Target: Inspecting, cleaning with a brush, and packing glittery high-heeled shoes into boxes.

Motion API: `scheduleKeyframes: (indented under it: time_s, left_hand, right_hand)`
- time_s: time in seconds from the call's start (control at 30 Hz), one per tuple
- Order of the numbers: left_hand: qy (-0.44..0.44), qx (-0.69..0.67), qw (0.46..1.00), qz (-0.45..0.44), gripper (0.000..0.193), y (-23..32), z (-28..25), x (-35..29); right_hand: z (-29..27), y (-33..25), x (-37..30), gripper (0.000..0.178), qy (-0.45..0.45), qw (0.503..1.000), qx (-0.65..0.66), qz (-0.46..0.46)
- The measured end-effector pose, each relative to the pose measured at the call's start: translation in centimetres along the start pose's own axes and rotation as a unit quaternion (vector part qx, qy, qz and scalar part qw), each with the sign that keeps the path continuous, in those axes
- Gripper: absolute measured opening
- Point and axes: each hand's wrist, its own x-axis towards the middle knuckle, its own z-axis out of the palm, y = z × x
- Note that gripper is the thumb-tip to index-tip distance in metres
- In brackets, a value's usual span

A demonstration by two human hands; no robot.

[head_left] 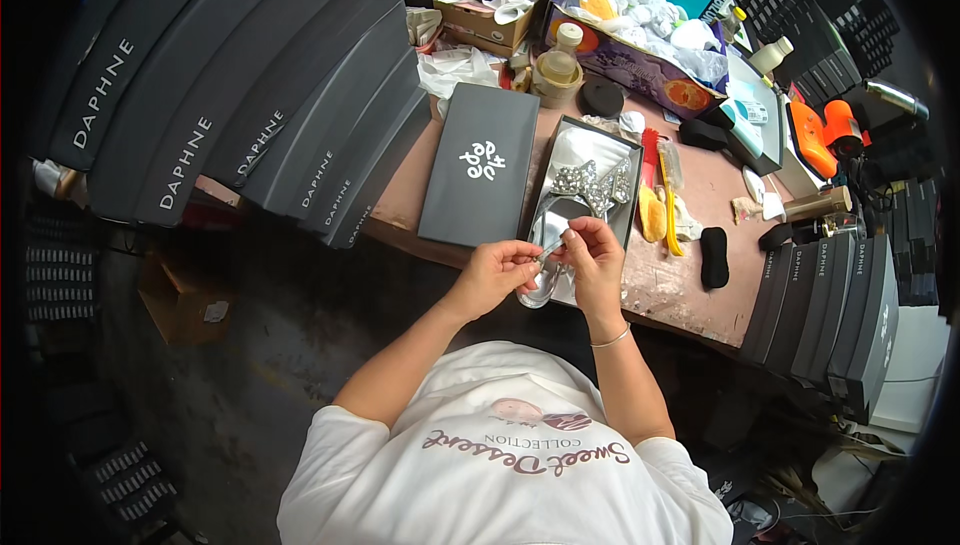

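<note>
My left hand (495, 273) and my right hand (594, 257) are close together over the front of an open shoe box (633, 207). Both are closed, with the fingertips pinching a thin silvery strap (549, 250) between them. The strap seems to belong to a silver sandal (537, 295), whose rounded end shows below my fingers; part of it is hidden by my hands. Behind my fingers, a sparkling rhinestone bow (592, 185) lies in the box over white paper. Left of the box lies its dark grey lid (478, 165) with white lettering.
Stacks of dark shoe boxes stand at the left (230, 95) and right (830, 295). A yellow-handled tool (668, 210), a black pad (714, 258) and a black round lid (601, 97) lie on the pinkish table (690, 295). Farther back stand a bottle (558, 70) and a purple carton (640, 60) of crumpled paper.
</note>
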Motion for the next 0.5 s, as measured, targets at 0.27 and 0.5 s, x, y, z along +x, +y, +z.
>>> scheduleKeyframes:
  time_s: [0.27, 0.5]
  left_hand:
    - [0.016, -0.091, 0.996, 0.017, 0.031, -0.1, 0.8, -0.5]
    - [0.037, -0.036, 0.998, 0.027, 0.031, 0.4, 1.2, -0.7]
  right_hand:
    - [0.1, 0.1, 0.1, 0.01, 0.0, 0.999, -0.038, -0.029]
    - [0.4, -0.8, -0.8, 0.012, -0.042, 0.992, -0.097, -0.066]
